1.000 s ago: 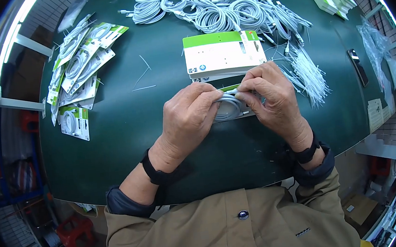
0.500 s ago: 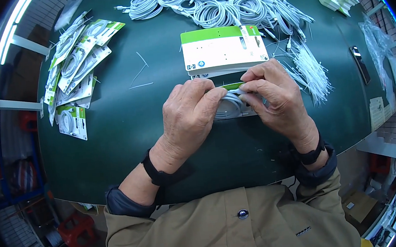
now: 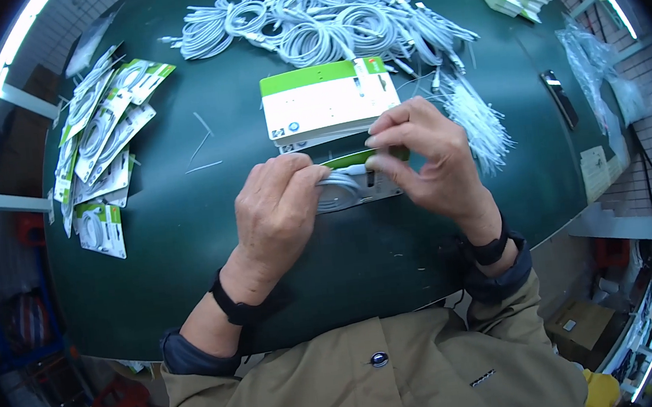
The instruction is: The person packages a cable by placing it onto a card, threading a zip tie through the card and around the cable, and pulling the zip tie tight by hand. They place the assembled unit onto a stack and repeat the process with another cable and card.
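Observation:
A packaging card (image 3: 376,191) with a green top band is tilted up in front of me, a coiled white cable (image 3: 338,194) on its face. My left hand (image 3: 276,216) pinches the card and cable at the upper left, thumb on the cable by its pale connector. Over the card's upper right is my right hand (image 3: 431,158), its curled thumb and forefinger a little apart. Its thumb lies against or just before the green band; I make out nothing between the fingertips. Behind the card lies a stack of blank green-and-white cards (image 3: 328,105).
Coiled white cables (image 3: 308,21) are heaped at the back. White cable ties (image 3: 479,122) lie in a bunch on the right, a few loose ones left. Carded cables (image 3: 104,138) pile at far left. A black device (image 3: 559,98) and plastic bags (image 3: 604,71) sit far right.
My right hand's thumb and forefinger have come away from the cable's connector and spread slightly. The left hand keeps its hold. The whole view has shifted, so the table appears further left.

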`<state>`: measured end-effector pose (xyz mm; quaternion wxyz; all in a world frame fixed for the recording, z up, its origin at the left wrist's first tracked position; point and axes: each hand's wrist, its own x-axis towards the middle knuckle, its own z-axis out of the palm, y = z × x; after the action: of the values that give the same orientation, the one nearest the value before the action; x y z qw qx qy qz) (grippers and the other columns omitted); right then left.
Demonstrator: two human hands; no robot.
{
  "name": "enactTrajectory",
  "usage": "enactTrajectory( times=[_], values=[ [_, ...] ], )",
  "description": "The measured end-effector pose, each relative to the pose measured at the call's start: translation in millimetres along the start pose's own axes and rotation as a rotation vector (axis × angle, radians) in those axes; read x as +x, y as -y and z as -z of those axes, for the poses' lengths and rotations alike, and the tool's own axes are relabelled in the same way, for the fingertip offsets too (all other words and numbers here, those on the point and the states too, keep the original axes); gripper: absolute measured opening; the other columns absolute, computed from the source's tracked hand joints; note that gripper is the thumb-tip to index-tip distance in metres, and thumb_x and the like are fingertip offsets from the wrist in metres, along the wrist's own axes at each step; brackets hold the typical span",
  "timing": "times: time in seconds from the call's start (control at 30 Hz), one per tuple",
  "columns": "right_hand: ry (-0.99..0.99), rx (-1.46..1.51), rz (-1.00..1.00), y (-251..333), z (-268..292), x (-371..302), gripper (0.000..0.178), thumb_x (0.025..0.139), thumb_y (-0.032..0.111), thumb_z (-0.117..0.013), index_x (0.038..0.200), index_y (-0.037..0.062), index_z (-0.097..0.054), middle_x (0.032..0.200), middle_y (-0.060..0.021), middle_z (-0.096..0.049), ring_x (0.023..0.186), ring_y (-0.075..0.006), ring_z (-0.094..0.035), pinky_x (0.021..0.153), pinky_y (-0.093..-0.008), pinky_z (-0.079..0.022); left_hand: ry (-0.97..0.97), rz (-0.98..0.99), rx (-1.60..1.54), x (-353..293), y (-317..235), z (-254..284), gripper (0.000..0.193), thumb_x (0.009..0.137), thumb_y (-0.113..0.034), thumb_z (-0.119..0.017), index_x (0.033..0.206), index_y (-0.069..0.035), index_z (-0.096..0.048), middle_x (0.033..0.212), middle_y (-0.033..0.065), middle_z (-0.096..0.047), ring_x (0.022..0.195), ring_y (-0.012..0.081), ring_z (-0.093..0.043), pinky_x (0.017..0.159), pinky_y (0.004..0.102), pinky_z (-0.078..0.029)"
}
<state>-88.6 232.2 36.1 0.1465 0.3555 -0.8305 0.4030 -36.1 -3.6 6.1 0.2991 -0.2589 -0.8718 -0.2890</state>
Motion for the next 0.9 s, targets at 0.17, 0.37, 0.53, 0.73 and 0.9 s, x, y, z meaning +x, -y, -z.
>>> enactTrajectory(
  times=[0.17, 0.37, 0.53, 0.73, 0.9],
  values=[
    [-0.034, -0.17, -0.438, -37, 28, -6, 0.012, 0.082, 0.006, -0.078, 0.092, 0.0001, -0.076, 0.085, -0.0125, -0.072, 0.075, -0.0255, -0.067, 0.07, -0.0335, -0.054, -0.041, -0.039, 0.023, -2, 3, 5, 0.022, 0.076, 0.004, -0.076, 0.096, -0.003, -0.069, 0.091, 0.0091, -0.066, 0.08, 0.0267, -0.066, 0.068, 0.037, -0.053],
    [0.337, -0.515, -0.782, -46, 33, -7, 0.023, 0.082, 0.02, -0.08, 0.09, -0.001, -0.077, 0.075, -0.0155, -0.073, 0.071, -0.0259, -0.071, 0.068, -0.0362, -0.056, -0.063, -0.055, 0.019, -3, 3, 4, 0.022, 0.075, 0.004, -0.077, 0.095, -0.003, -0.069, 0.092, 0.0092, -0.067, 0.08, 0.0265, -0.066, 0.068, 0.0367, -0.053],
    [0.357, -0.549, -0.787, -51, 28, -10, 0.022, 0.083, 0.022, -0.077, 0.089, 0.0009, -0.077, 0.08, -0.0187, -0.074, 0.076, -0.031, -0.072, 0.073, -0.0422, -0.056, -0.054, -0.037, 0.006, -3, 2, 2, 0.023, 0.075, 0.004, -0.078, 0.095, -0.004, -0.069, 0.092, 0.0093, -0.067, 0.08, 0.0263, -0.066, 0.068, 0.0367, -0.053],
    [0.38, -0.603, -0.695, -47, 21, -11, 0.017, 0.087, 0.017, -0.071, 0.086, 0.0005, -0.073, 0.084, -0.021, -0.073, 0.082, -0.0375, -0.07, 0.078, -0.0467, -0.055, -0.038, -0.038, 0.001, -3, 0, 3, 0.023, 0.075, 0.004, -0.078, 0.095, -0.003, -0.069, 0.092, 0.01, -0.067, 0.08, 0.0271, -0.067, 0.069, 0.0368, -0.054],
    [0.361, -0.619, -0.669, -51, 21, -13, 0.018, 0.087, 0.016, -0.068, 0.086, -0.0016, -0.071, 0.086, -0.0221, -0.072, 0.083, -0.0388, -0.07, 0.079, -0.0483, -0.055, -0.049, -0.045, -0.026, -1, -2, 5, 0.021, 0.076, 0.006, -0.078, 0.093, -0.002, -0.069, 0.091, 0.0113, -0.068, 0.081, 0.0287, -0.068, 0.07, 0.0369, -0.055]
  ],
)
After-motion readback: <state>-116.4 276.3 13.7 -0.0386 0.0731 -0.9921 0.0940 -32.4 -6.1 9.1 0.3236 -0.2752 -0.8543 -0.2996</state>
